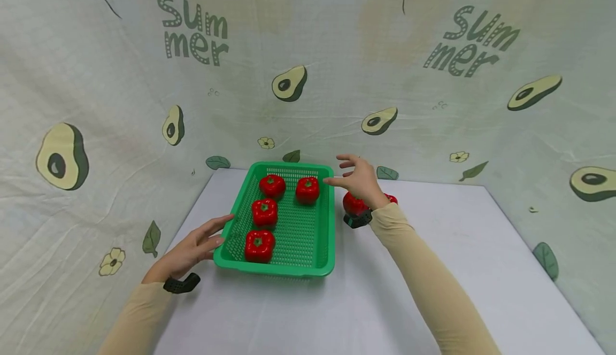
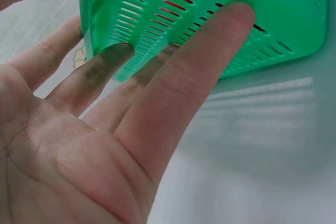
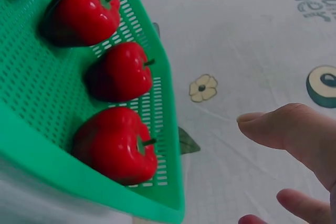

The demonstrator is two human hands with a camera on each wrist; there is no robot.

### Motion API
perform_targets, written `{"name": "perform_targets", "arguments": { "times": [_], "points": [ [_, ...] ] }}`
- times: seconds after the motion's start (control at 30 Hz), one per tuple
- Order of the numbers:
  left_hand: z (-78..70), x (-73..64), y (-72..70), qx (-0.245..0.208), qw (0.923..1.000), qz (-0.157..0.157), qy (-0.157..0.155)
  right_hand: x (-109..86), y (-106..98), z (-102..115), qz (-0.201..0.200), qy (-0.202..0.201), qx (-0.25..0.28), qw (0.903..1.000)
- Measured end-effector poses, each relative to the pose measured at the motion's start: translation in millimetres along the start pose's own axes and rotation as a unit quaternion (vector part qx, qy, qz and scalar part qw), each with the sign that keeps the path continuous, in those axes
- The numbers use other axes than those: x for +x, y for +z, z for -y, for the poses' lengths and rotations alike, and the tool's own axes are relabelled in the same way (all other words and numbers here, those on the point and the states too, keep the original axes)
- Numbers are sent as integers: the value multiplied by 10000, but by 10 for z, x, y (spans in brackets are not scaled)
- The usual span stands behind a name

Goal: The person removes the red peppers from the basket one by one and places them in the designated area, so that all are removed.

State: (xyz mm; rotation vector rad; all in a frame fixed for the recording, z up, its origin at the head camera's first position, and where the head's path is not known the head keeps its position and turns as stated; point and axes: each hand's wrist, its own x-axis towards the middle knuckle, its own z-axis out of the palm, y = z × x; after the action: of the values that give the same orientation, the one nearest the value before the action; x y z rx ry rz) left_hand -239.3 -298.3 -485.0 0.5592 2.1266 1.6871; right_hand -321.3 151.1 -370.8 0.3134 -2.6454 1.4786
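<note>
A green plastic basket (image 1: 274,271) stands on the white table with several red bell peppers (image 1: 264,213) in it, three down its left side and one at the back right. My left hand (image 1: 194,248) rests against the basket's left side, its fingers fairly straight; in the left wrist view the thumb (image 2: 210,45) touches the slotted wall. Above the basket's back right corner is my right hand (image 1: 361,179), fingers spread and holding nothing. Two more red peppers (image 1: 353,203) lie on the table right of the basket, partly hidden behind the right hand and wrist.
A cloth (image 1: 332,34) printed with avocados, leaves and lettering hangs behind and at both sides of the table (image 1: 433,248). The table surface extends to the right of the basket and in front of it. Each wrist wears a black band (image 1: 181,284).
</note>
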Motion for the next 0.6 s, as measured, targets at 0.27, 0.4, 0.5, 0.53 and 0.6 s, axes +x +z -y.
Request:
{"name": "perform_targets", "arguments": {
  "times": [0.27,0.4,0.5,0.53,0.6],
  "points": [
    [20,-18,-3,-68,10000,-29,-5,113,168,30,110,-143,18,9998],
    [24,-18,-7,-31,10000,-37,13,181,246,12,209,-202,146,9995],
    [26,-18,-10,5,10000,-55,21,230,310,2,300,-216,224,9991],
    [24,-14,-9,1,10000,-52,20,245,327,-2,324,-215,210,9990],
    [22,-6,-6,-6,10000,-48,10,271,362,-9,389,-224,178,9988]
  ]
}}
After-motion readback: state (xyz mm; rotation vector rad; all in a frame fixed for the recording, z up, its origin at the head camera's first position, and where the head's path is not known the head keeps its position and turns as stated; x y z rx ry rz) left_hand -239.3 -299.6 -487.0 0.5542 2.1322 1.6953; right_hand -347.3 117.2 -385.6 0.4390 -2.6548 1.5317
